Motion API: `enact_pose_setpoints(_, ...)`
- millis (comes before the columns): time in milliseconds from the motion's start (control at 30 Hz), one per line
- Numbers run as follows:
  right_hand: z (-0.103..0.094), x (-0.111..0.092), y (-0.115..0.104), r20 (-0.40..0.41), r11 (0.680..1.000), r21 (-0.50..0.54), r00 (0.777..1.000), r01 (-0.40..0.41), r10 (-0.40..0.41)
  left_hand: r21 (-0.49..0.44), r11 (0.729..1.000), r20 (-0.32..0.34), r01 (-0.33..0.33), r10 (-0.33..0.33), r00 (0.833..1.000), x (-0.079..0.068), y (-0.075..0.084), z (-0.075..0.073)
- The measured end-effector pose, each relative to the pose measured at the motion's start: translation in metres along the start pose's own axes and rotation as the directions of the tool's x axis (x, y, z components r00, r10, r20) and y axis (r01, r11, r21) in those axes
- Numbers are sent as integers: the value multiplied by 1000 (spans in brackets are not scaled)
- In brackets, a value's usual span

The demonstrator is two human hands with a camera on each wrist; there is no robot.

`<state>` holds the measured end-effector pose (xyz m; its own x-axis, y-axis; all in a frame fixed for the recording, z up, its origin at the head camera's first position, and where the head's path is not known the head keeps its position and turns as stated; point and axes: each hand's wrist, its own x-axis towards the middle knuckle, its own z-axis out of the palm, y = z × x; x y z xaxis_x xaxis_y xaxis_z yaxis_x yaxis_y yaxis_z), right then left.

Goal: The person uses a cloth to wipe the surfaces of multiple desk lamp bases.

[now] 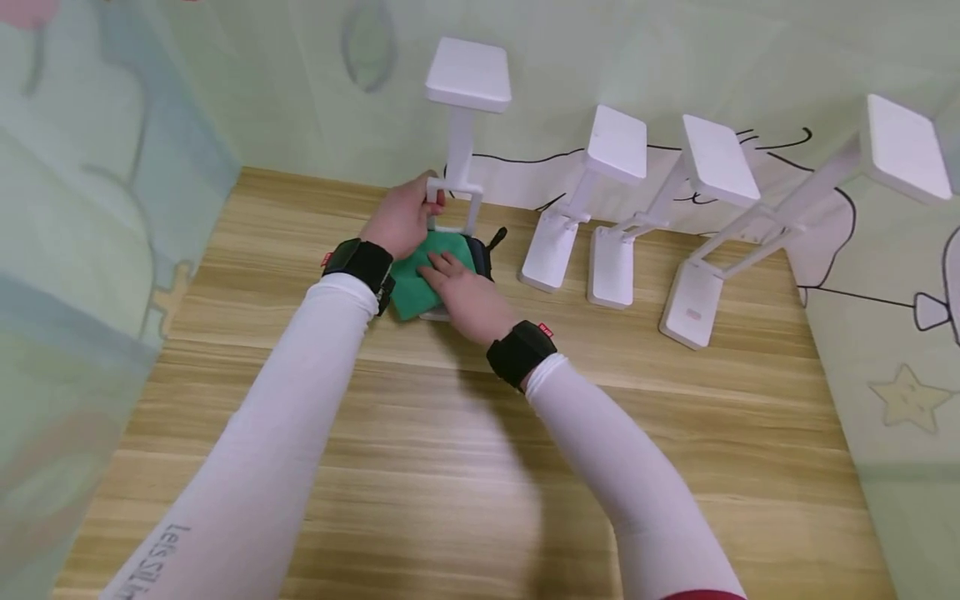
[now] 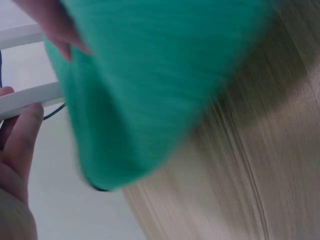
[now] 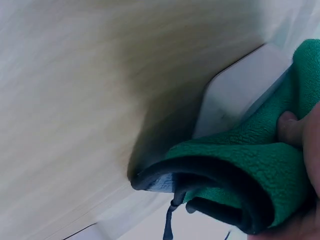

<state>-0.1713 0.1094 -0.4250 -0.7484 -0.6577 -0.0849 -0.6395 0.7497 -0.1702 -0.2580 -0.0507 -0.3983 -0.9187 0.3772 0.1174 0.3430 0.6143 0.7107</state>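
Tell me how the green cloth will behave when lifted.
The cloth is probably floppy, given how it bends and folds under the right hand. Its fuzzy surface should give decent grip. The dark rim curves smoothly, so that edge may feel a little stiffer.

The head view looks from high above the near side of the green cloth (image 1: 411, 292), facing forward and down. It is the farthest away, so it fits in the wooden table (image 1: 420, 467) around the cloth and three white lamps (image 1: 612, 267) to its right. The left wrist view looks from very near, left of the cloth; the right wrist view looks from close by, on its right. Both share the cloth and some table.
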Motion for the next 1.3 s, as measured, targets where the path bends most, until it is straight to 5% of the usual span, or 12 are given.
enact_pose_setpoints(300,-12,-15,5,52,996,-14,994,-90,91,-26,999,17,24,-23,1000,2,-1,-2)
enact_pose_setpoints(667,-23,-30,-12,139,991,-89,984,-98,110,-13,1000,-1,22,-22,1000,0,-4,-7)
enact_pose_setpoints(1067,-28,-52,-47,173,985,-170,985,19,11,2,999,-6,48,-48,999,-4,-1,-8)
enact_pose_setpoints(1300,-23,-49,-54,167,982,-164,984,90,-62,17,999,-3,34,-34,999,-4,-1,-5)
